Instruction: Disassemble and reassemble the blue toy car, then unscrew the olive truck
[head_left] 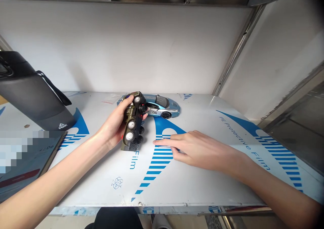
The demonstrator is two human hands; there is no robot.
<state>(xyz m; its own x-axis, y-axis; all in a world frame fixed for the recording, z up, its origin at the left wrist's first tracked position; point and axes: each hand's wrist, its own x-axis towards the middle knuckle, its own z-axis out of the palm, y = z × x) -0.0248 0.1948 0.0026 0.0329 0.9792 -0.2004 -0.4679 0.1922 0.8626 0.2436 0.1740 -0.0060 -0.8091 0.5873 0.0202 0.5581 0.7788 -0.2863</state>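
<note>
My left hand (pixel 113 123) grips a dark olive toy military truck (pixel 133 121), which is held tilted on its side with its black wheels facing up and right. The truck's lower end is close to or resting on the table. Just behind it lies a light-blue and silver toy sports car (pixel 162 108) numbered 06, its rear partly hidden by the truck. My right hand (pixel 197 150) rests low over the film-covered table top (pixel 101 178), fingers extended toward the truck and holding nothing.
A large black bottle (pixel 32 94) with a strap lies at the left. A dark flat object (pixel 32 158), partly blurred out, sits at the lower left on the table edge. White wall panels (pixel 126 47) and a metal frame enclose the back and right.
</note>
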